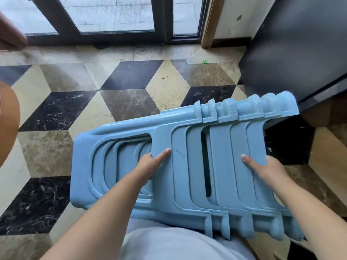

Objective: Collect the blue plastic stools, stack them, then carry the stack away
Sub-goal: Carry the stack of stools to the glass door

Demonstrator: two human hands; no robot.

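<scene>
A stack of several nested blue plastic stools point(221, 166) lies on its side in front of my body, held off the floor, seats to the left and feet to the right. My left hand point(150, 164) reaches through a side opening of the outer stool and grips its leg panel, thumb on top. My right hand point(266, 169) clamps the right end of the stack, thumb pressed on a leg panel, fingers hidden behind.
A patterned marble floor point(120, 102) lies below. Glass doors with dark frames point(116, 17) stand ahead. A dark cabinet or counter point(300, 53) fills the right side, close to the stool feet. An orange-brown rounded object point(7, 119) sits at the left edge.
</scene>
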